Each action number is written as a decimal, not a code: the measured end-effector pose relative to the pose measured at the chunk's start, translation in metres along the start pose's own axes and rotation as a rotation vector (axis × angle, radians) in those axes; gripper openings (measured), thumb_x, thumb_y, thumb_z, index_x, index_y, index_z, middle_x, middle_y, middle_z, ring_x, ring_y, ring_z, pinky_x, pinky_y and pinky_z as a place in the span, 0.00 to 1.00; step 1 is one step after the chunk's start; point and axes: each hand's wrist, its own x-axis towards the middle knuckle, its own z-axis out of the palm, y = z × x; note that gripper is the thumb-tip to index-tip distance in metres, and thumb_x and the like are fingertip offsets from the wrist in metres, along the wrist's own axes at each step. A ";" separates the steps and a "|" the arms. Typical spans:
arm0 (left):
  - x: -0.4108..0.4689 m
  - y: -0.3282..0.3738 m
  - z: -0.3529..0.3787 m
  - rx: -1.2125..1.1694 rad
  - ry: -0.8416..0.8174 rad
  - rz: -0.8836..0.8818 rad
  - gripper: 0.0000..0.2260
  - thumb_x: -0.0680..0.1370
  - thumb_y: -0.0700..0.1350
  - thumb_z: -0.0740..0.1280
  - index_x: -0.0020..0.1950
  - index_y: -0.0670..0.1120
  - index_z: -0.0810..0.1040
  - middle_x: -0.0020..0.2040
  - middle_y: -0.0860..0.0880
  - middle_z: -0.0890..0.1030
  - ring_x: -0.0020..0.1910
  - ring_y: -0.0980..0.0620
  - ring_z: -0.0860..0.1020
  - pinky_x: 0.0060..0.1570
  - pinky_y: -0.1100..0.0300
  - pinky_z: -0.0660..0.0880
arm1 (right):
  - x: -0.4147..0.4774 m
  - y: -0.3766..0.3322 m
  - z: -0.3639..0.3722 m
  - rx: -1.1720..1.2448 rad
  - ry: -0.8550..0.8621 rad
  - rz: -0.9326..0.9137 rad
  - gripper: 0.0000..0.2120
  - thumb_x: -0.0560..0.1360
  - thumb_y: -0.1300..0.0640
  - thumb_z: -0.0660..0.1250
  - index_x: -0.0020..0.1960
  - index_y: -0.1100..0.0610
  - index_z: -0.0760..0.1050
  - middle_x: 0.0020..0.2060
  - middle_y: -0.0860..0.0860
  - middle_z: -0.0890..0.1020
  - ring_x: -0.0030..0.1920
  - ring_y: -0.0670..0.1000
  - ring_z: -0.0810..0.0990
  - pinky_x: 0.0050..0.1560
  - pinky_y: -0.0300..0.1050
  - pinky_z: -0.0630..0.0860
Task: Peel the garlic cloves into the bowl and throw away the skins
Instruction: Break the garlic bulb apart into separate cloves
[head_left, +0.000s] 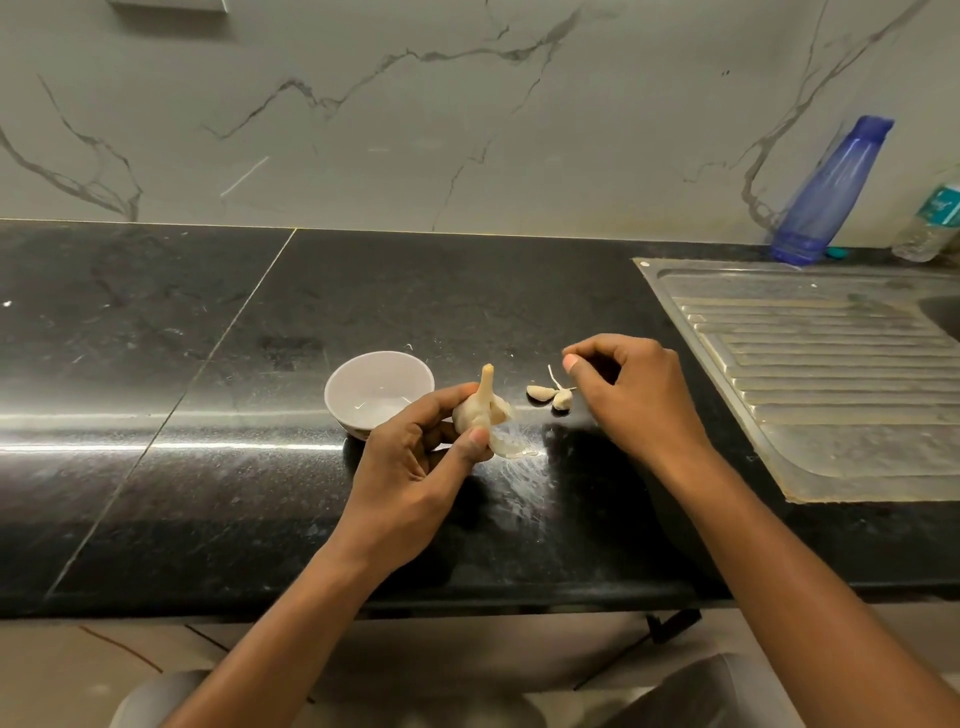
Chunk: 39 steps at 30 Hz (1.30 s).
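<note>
Garlic bulb (480, 410): pale cream, papery, stem tip pointing up; held just above the table, right of the bowl.
Left hand (415, 457): fingers curled round the garlic bulb from the left, thumb pressed against its lower front.
Loose skin (511, 448): thin translucent flap hanging from the bulb's underside, just past the thumb.
Right hand (636, 397): hovers over the loose cloves, fingers curled, thumb and forefinger tips close together; whether they pinch a shred of skin, cannot tell.
Loose cloves (540, 393): two small cream garlic cloves lying side by side on the table, between the two hands.
Skin strip (554, 377): thin white curl beside the cloves, below the right thumb.
Bowl (374, 374): small, round, white, glossy; stands on the table left of the bulb, its near rim partly hidden by the left fingers.
Table (208, 338): black polished stone with pale seam lines; whitish scuffs under the bulb.
Drainboard (831, 374): ribbed steel, set into the table at right, well apart from the cloves.
Blue bottle (831, 192): tall, translucent plastic, standing by the wall behind the drainboard.
Clear bottle (935, 218): plastic, teal label, at the right edge.
Wall (363, 130): pale marble with grey veins.
</note>
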 end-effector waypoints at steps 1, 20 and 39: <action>0.000 0.000 0.000 -0.012 -0.002 0.002 0.17 0.80 0.38 0.70 0.69 0.46 0.79 0.59 0.49 0.86 0.60 0.46 0.85 0.58 0.53 0.83 | -0.007 -0.005 -0.002 0.100 -0.040 -0.026 0.05 0.80 0.54 0.73 0.53 0.49 0.87 0.42 0.43 0.88 0.44 0.41 0.86 0.46 0.33 0.81; 0.004 -0.007 -0.003 0.055 -0.060 0.017 0.15 0.78 0.38 0.75 0.64 0.44 0.83 0.56 0.46 0.84 0.55 0.41 0.86 0.55 0.49 0.84 | -0.038 -0.033 0.016 0.234 -0.327 -0.171 0.09 0.79 0.58 0.73 0.55 0.50 0.89 0.43 0.42 0.89 0.44 0.44 0.88 0.48 0.48 0.87; 0.000 -0.005 -0.003 0.126 -0.067 0.088 0.15 0.77 0.38 0.76 0.64 0.44 0.84 0.54 0.48 0.83 0.53 0.43 0.86 0.52 0.52 0.85 | -0.051 -0.036 0.031 0.275 -0.130 -0.178 0.10 0.74 0.61 0.71 0.47 0.50 0.90 0.32 0.46 0.86 0.32 0.50 0.83 0.34 0.56 0.81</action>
